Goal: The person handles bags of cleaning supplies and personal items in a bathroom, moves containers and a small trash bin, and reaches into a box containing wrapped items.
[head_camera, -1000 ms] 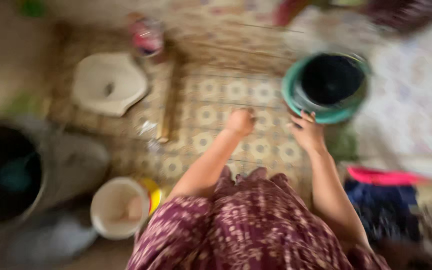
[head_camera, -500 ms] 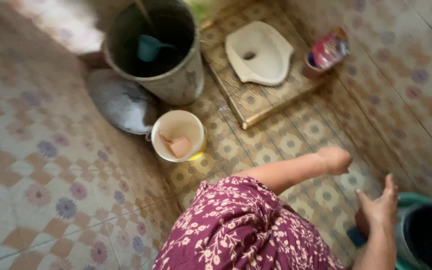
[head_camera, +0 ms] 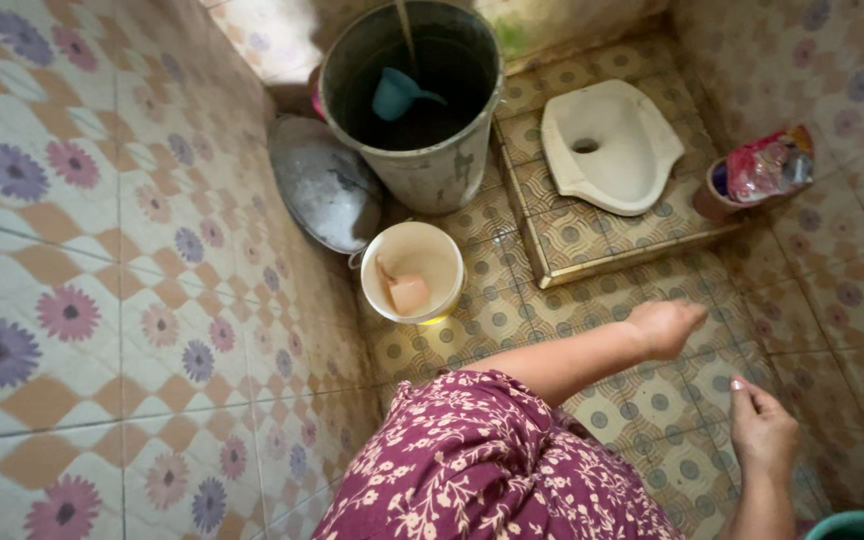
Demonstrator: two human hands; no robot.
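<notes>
My left hand is curled into a fist above the patterned floor tiles, with nothing visible in it. My right hand hangs lower right, fingers loosely apart and empty, just above the rim of a teal bucket. A small white bucket with a pinkish scoop inside stands on the floor left of my left hand. Behind it is a large grey water drum with a teal dipper floating in dark water. My maroon flowered dress fills the bottom.
A white squat toilet sits on a raised tiled step. A round metal lid leans against the flowered wall tiles on the left. A brown pot with colourful sachets stands by the right wall.
The view has swung from the teal bucket toward the drum and the toilet. My right hand has come off the teal bucket's rim. My left hand stays in a fist.
</notes>
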